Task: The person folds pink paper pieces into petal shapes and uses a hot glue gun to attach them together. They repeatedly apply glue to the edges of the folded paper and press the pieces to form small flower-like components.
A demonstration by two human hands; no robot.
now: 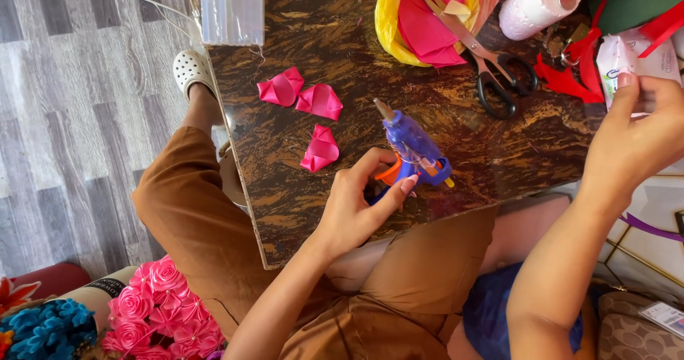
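A dark marbled brown table (320,189) fills the middle, its far edge cut off at the top. Below it, the person's lap in brown trousers (192,217). A yellow bag of pink sheets (420,18) sits at the top, partly out of frame, with scissors (491,68) lying beside it. The left hand (356,207) curls around the handle of a blue glue gun (412,150), whose nozzle points away across the table. The right hand (638,135) pinches something at the right edge; what exactly is hard to make out. Three folded pink petals (313,117) lie left of the gun
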